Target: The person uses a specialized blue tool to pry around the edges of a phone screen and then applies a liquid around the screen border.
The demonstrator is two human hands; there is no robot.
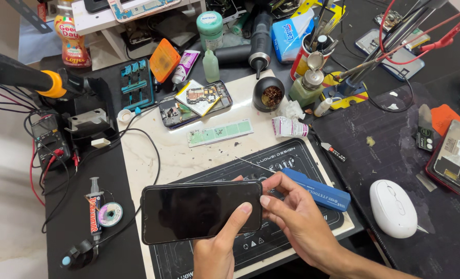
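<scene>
A black smartphone (199, 211) is held flat, dark screen up, above a black work mat (286, 155). My left hand (219, 248) supports it from below, thumb resting on the screen's right part. My right hand (292, 212) grips the phone's right edge with its fingertips. A blue pry tool (320, 191) lies on the mat right behind my right hand. A thin metal needle (248, 164) lies just beyond the phone.
An opened phone (193, 103) with bare boards lies at the back, beside a green strip (219, 133). A white mouse (392, 208) sits to the right, another opened phone (454, 157) at the far right. A syringe (93, 206), solder spool (109, 214) and meter (49, 139) lie left.
</scene>
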